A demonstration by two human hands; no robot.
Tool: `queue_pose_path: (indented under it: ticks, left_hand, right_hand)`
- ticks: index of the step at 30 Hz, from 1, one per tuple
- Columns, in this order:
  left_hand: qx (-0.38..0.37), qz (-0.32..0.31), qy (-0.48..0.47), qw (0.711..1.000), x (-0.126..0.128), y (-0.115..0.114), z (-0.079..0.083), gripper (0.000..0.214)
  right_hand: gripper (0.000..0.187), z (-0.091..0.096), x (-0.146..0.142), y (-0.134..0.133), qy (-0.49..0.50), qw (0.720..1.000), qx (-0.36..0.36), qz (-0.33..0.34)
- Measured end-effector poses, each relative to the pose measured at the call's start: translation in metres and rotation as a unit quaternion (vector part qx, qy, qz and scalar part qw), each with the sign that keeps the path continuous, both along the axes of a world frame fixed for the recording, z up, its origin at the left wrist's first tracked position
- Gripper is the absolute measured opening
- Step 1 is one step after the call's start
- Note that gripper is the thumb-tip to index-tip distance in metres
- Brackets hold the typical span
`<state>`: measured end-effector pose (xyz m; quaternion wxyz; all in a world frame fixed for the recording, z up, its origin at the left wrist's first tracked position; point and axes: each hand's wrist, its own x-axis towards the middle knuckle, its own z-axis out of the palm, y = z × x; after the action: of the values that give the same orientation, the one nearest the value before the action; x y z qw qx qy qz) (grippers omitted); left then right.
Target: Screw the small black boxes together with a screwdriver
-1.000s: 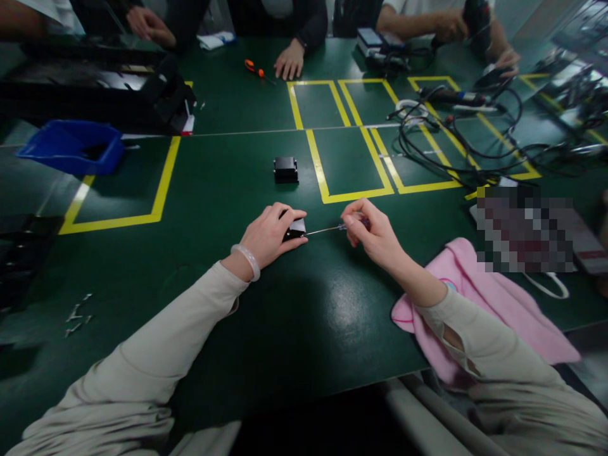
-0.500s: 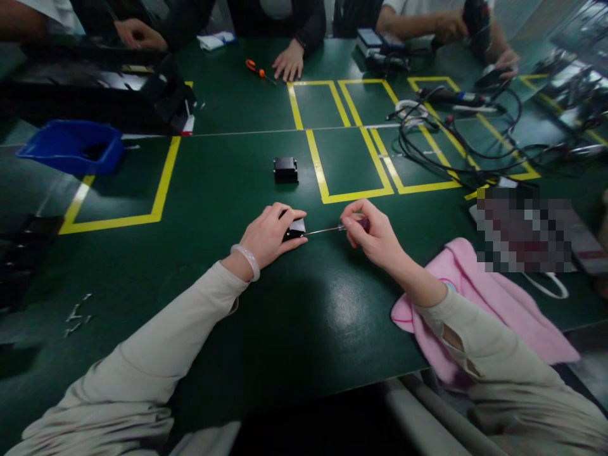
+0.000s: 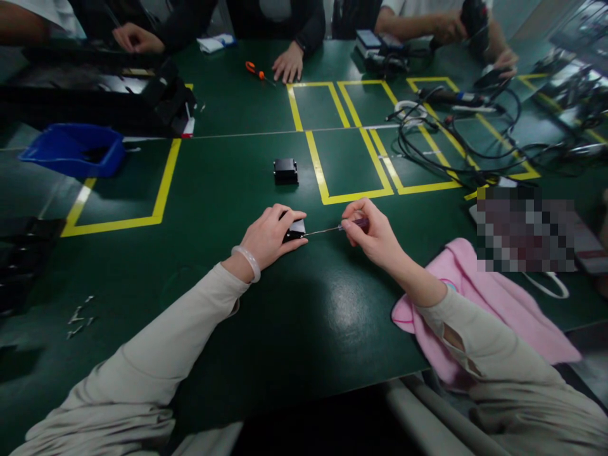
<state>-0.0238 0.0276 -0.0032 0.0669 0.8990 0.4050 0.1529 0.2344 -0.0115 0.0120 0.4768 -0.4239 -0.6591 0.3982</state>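
Observation:
My left hand (image 3: 270,235) grips a small black block (image 3: 295,229) on the green table, thumb on its near side and fingers over the far side. Part of the block is hidden under the palm. In my right hand (image 3: 369,229) is a screwdriver (image 3: 327,230), its dark handle pinched between thumb and fingers. The thin shaft points left, and its tip meets the block's right end near my left thumb. Farther back sits a second black block (image 3: 285,171) of similar look, with small shiny parts at its sides.
Small screws (image 3: 78,318) lie at the left. A blue bin (image 3: 73,151) stands beyond them. Black cables (image 3: 441,149) coil at the right, above a pink cloth (image 3: 494,304). Across the table, a co-worker's hand (image 3: 288,63) rests near an orange-handled screwdriver (image 3: 255,69).
Both my hands keep almost the same place, with the screwdriver tip still at the block. A co-worker's hand at the far left has shifted slightly.

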Motion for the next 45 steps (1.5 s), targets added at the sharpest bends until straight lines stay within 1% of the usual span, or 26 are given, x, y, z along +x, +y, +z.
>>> queue_pose_path:
  ticks: [6,13,16,18,26,29,32,36,39,43,45]
  left_hand:
    - [-0.003,-0.001,-0.005,1.000,-0.0004,-0.0003,0.0008,0.050]
    - [-0.005,-0.001,-0.007,1.000,-0.0004,0.0001,0.0004,0.049]
    - [-0.011,-0.001,-0.008,1.000,-0.0005,0.0007,0.0001,0.047]
    - [-0.011,-0.001,-0.009,1.000,-0.0006,0.0009,-0.0001,0.047]
    - [-0.003,-0.002,-0.005,1.000,0.0001,0.0000,0.0006,0.047]
    - [-0.003,-0.003,-0.004,1.000,0.0005,-0.0008,0.0010,0.047]
    - [-0.003,-0.010,-0.006,1.000,0.0009,-0.0019,0.0010,0.046]
    - [0.002,-0.014,-0.011,1.000,0.0015,-0.0030,0.0007,0.046]
    - [0.005,-0.016,-0.005,1.000,0.0018,-0.0033,0.0011,0.047]
    - [0.007,-0.016,0.002,1.000,0.0021,-0.0033,0.0016,0.048]
    - [0.007,-0.016,0.002,1.000,0.0021,-0.0033,0.0014,0.048]
  right_hand:
    - [0.030,0.0029,-0.0002,-0.0008,-0.008,0.999,-0.040,0.019]
    - [0.023,0.0062,-0.0003,-0.0013,0.004,0.998,-0.057,0.030]
    - [0.021,0.0058,-0.0001,-0.0015,0.002,0.998,-0.065,0.019]
    - [0.022,0.0051,0.0000,-0.0018,-0.001,0.998,-0.068,0.011]
    - [0.038,0.0015,-0.0002,-0.0009,-0.001,0.999,-0.042,-0.018]
    - [0.038,-0.0003,-0.0005,-0.0011,-0.001,0.999,-0.026,-0.036]
    - [0.036,-0.0003,-0.0006,-0.0023,-0.003,0.998,-0.029,-0.052]
    - [0.038,0.0019,-0.0002,-0.0028,-0.043,0.997,-0.008,-0.065]
    - [0.034,0.0027,0.0003,-0.0022,-0.081,0.994,0.016,-0.070]
    - [0.015,0.0038,0.0002,-0.0034,-0.092,0.993,0.037,-0.061]
    - [0.011,0.0050,0.0003,-0.0046,-0.097,0.993,0.044,-0.055]
